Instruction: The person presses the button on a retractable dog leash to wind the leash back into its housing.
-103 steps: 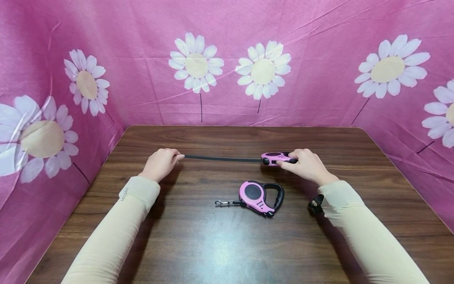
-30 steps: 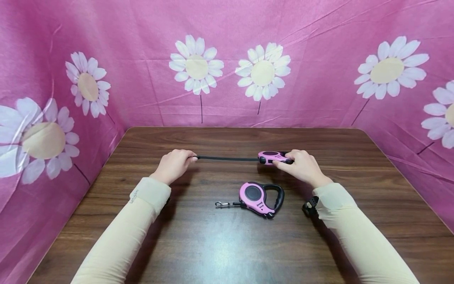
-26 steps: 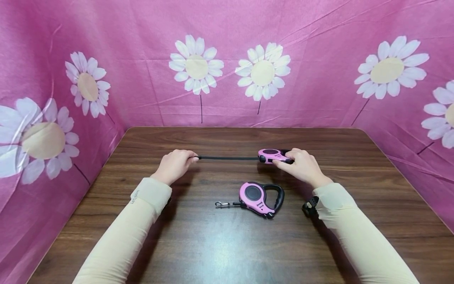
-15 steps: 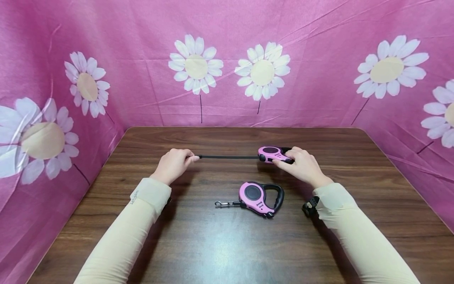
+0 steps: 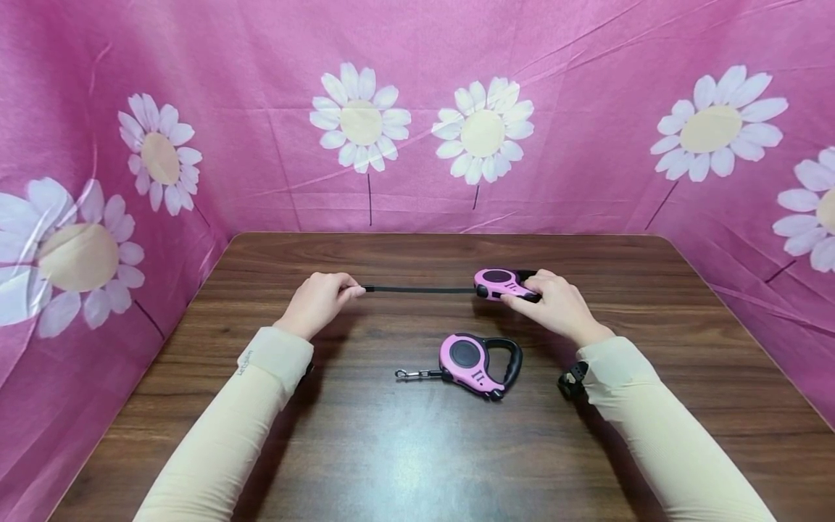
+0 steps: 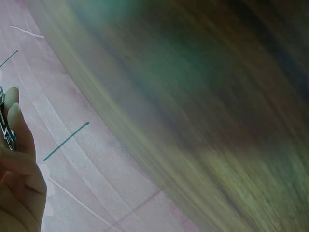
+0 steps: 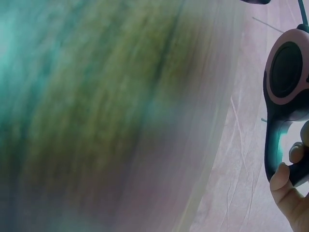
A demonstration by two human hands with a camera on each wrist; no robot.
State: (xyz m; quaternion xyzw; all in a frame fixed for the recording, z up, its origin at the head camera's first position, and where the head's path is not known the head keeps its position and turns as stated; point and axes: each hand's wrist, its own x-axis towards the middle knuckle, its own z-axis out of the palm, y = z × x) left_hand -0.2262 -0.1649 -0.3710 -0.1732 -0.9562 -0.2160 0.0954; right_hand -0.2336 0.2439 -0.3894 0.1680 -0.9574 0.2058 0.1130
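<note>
My right hand [image 5: 557, 308] grips the black handle of a pink-and-black retractable dog leash [image 5: 497, 276], held toward the back of the table. From the leash's nose a black strap [image 5: 420, 290] runs straight left to my left hand [image 5: 316, 301]. That hand pinches the strap's end; in the left wrist view a metal snap clip [image 6: 7, 128] shows between thumb and fingers. The right wrist view has the leash's casing [image 7: 286, 70] at the right edge, with fingers inside the handle loop. A second, matching leash [image 5: 466, 354] lies flat on the table, nearer me.
The lying leash's metal clip [image 5: 403, 374] points left, its handle right. Under everything is a dark wood-grain table [image 5: 411, 464]. Pink cloth [image 5: 417, 43] printed with white daisies hangs along the back and both sides.
Compared with the oldest frame, my left hand has come right, and the stretch of strap between the hands is shorter. The leash has shifted slightly left. Both hands hardly move in the last half second.
</note>
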